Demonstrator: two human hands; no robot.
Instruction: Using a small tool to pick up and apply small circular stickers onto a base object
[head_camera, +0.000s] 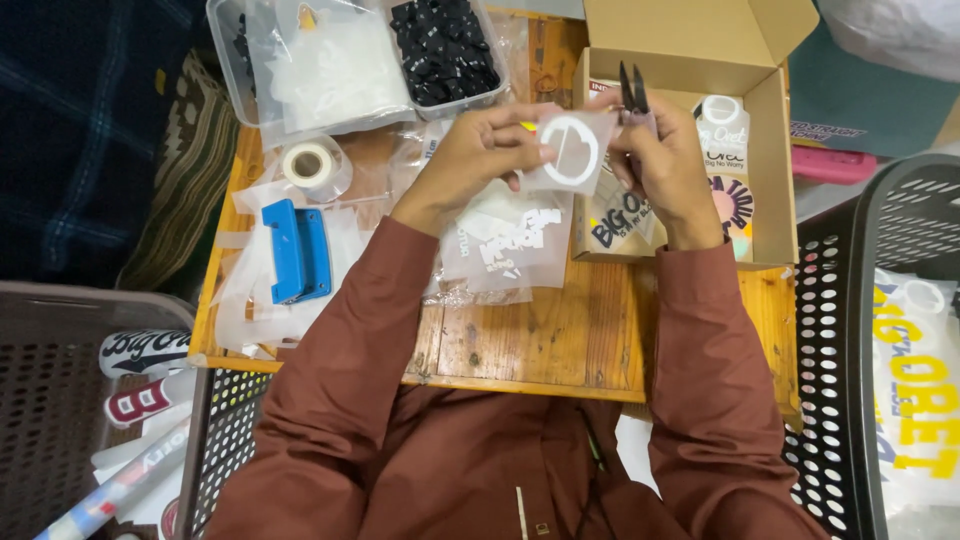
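Note:
My left hand (487, 146) pinches the left edge of a small translucent film piece with a white ring-shaped print (570, 150), held above the wooden table (530, 340). My right hand (665, 160) holds the film's right side and also grips small black-tipped snips (632, 92), blades pointing up and away. Under my hands lie clear sheets with white cut-out lettering (505, 245). Both arms wear rust-brown sleeves.
An open cardboard box (772, 130) with printed stickers stands at the right. Clear tubs at the back hold black pieces (445, 48) and white film (330, 65). A tape roll (307, 165) and blue stapler (297, 250) lie left. Perforated baskets (830, 330) flank the table.

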